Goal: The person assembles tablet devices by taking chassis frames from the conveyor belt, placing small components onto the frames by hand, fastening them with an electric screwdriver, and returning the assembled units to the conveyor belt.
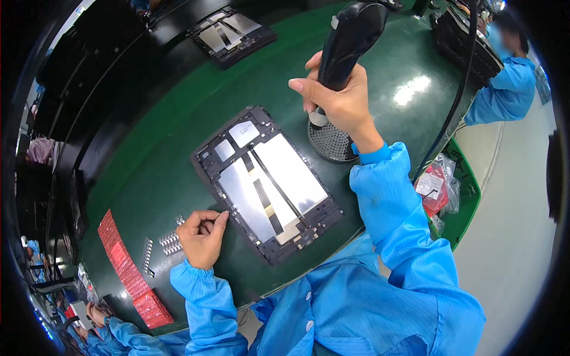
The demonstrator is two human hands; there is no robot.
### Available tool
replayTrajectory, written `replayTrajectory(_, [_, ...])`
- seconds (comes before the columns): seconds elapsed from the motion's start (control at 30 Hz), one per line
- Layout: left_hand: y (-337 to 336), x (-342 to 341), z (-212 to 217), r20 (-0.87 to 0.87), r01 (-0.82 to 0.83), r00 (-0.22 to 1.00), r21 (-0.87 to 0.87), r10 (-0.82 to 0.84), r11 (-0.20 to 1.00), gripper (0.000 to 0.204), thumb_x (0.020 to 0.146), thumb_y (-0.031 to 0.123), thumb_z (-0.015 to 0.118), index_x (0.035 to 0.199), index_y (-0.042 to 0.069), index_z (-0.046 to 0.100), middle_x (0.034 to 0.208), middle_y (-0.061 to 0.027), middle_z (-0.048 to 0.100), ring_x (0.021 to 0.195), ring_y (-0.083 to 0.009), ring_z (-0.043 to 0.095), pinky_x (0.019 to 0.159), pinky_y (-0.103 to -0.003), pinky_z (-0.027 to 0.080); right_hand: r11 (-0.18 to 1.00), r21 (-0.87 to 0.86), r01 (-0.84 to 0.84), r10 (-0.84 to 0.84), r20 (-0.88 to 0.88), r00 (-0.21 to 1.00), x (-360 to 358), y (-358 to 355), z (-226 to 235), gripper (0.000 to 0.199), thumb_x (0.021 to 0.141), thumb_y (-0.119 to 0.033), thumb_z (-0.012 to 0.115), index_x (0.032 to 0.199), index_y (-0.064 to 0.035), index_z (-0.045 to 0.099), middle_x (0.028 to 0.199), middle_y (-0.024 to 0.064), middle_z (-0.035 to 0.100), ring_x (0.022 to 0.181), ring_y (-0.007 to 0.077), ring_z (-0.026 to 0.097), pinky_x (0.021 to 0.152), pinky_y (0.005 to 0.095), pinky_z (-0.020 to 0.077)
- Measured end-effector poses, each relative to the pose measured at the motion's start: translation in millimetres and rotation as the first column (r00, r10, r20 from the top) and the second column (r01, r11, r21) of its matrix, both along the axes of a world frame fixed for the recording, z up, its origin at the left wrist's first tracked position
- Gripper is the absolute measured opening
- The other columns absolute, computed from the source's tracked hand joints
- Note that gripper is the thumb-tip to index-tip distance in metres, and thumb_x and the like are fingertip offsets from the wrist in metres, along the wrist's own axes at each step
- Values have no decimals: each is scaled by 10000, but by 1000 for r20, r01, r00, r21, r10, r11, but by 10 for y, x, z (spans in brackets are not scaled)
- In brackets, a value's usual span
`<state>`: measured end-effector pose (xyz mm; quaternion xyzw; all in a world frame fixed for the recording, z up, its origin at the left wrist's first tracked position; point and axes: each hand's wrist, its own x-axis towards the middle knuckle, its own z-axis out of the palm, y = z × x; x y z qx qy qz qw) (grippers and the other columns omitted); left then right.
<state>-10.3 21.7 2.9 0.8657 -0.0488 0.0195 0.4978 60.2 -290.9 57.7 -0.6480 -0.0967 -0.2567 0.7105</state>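
I am seeing the right hand (343,102) gripping a black handheld tool (355,40) at upper center, fingers wrapping its smooth, glossy body while the thumb is sticking out to the left. The tool's thick, rounded end is leaning toward the upper right, and a round, dotted black disc (328,143) is lying just below that hand.

The left hand (202,238), left of center, is curling with thumb and index fingertip meeting, beside the edge of an opened tablet (267,184); I cannot tell whether it is pinching anything or touching the frame. That tablet is lying slanted mid-frame, showing flat silvery panels, dark ribbon strips and a matte black border.

Left of this hand, small metallic pieces (170,244) are sitting in rows beside a narrow metallic strip (148,257), and red bubble wrap (133,270) is stretching along the lower left. A second opened tablet (230,37) is resting at upper left, and a green plastic bin (469,196) is holding crinkled bags (448,190) at right.
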Motion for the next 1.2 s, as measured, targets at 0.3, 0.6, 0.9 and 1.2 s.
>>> replayTrajectory(0.3, [26, -59, -27, 30, -31, 999, 25, 31, 999, 140, 722, 64, 768, 721, -5, 647, 520, 55, 487, 471, 3, 370, 429, -168, 268, 1000, 18, -4, 3, 23, 1000, -17, 80, -33, 283, 724, -32, 770, 894, -12, 545, 604, 19, 586, 475, 88, 548, 434, 225, 418])
replayTrajectory(0.6, [-128, -6, 20, 112, 61, 992, 42, -66, 997, 145, 705, 101, 769, 757, 28, 655, 488, -40, 504, 423, -77, 440, 424, -241, 351, 973, 162, -167, 118, 277, 954, -299, 603, 415, 297, 754, 10, 721, 994, -3, 547, 622, 25, 586, 512, 97, 559, 465, 229, 443])
replayTrajectory(0.9, [150, 111, -48, 94, -91, 988, -284, 122, 954, 173, 907, 36, 553, 1043, -38, 630, 995, -73, 595, 673, -88, 578, 486, -189, 459, 932, -31, -360, 361, 29, 932, -25, 1561, 223, 304, 737, 64, 706, 971, 21, 517, 614, 56, 581, 478, 125, 555, 464, 244, 451])
replayTrajectory(1.2, [86, 110, -59, -57, -183, 982, -478, 178, 859, 180, 931, 14, 478, 1022, -41, 624, 925, -96, 634, 744, -142, 636, 608, -228, 510, 941, 11, -339, 339, 17, 941, 68, 1653, 129, 274, 723, 9, 744, 903, 36, 539, 577, 38, 593, 467, 96, 562, 434, 216, 423])
